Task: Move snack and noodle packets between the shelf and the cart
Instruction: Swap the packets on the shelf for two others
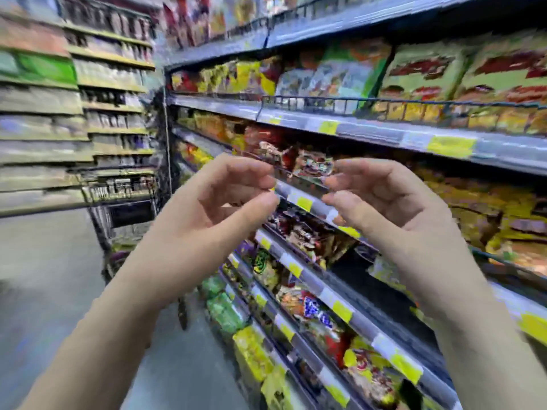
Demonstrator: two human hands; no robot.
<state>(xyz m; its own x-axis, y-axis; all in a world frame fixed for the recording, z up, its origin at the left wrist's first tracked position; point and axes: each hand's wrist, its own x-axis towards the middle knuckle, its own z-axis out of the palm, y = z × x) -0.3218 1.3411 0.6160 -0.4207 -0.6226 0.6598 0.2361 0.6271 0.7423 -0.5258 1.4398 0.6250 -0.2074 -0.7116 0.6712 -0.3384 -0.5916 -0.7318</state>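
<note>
Blur smears the whole view, and that is the first hazard: a reach begun while the view is this unsteady is aimed at packets whose edges cannot be read. Both grips are empty. The left grip (pixel 213 208) and the right grip (pixel 384 208) hang raised in front of the shelf (pixel 291 193), palms facing each other, fingers loosely curled and holding nothing. They are apart from one another and touch no goods. Between them, further back, the red noodle packets (pixel 313 167) sit on the middle tier, seemingly packed close behind its front edge. More packets (pixel 310 241) lie on the tier beneath. The cart (pixel 124 211) stands well apart, down the aisle to the left (what it holds cannot be made out).

My judgement is that a two-handed take from the middle tier comes next, and trouble could come three ways. Packets crammed so tight may drag their neighbours over the edge and onto the floor (pixel 44 261). Slick film wrappers are likely to slip from a light pinch, while a hard squeeze may crush the noodles inside. The carry to the cart is also long. An armful gathered too greedily may shed a packet on the way, or the swing may clip the price tags (pixel 451 146) along the shelf edges.
</note>
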